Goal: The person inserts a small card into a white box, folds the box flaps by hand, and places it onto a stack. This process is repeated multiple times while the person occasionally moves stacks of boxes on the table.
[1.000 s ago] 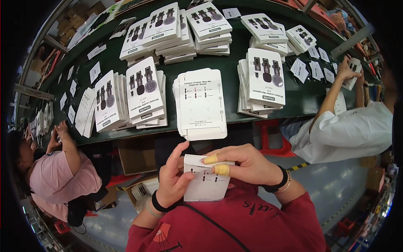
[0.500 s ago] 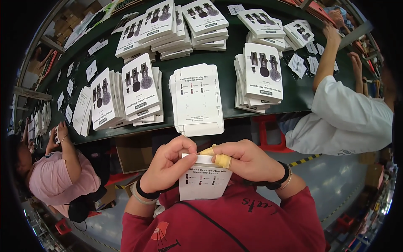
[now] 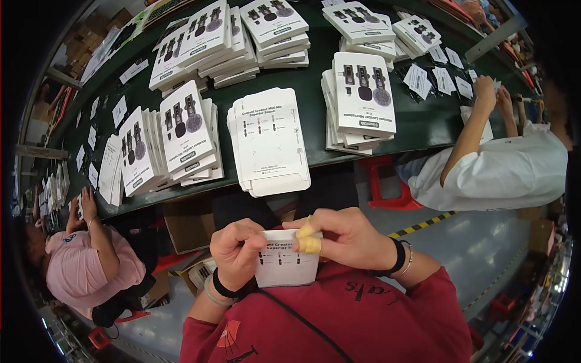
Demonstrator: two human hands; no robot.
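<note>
A white printed paper box (image 3: 287, 273) stands in front of my chest with its upper edge toward the table. My left hand (image 3: 235, 249) pinches the left end of that edge between thumb and bent fingers. At the right end my right hand (image 3: 357, 239) grips it, its thumb and one finger wrapped in yellow tape (image 3: 310, 244). The fingers partly cover the box's top, so I cannot tell whether the flap is closed. Just beyond my hands, a pile of flat white cartons (image 3: 271, 163) lies on the green table (image 3: 212, 201).
Stacks of white boxes with microphone pictures stand at the left (image 3: 187, 124), the right (image 3: 365, 91) and the back (image 3: 273, 24). Labelled black packets (image 3: 419, 80) lie at the right. Co-workers sit at both sides, one in pink (image 3: 91, 257), one in white (image 3: 505, 166). Red stools stand below.
My hands and the box have shifted slightly left and down, and the fingers have moved along its top edge. The right co-worker's hands have come together over the table.
</note>
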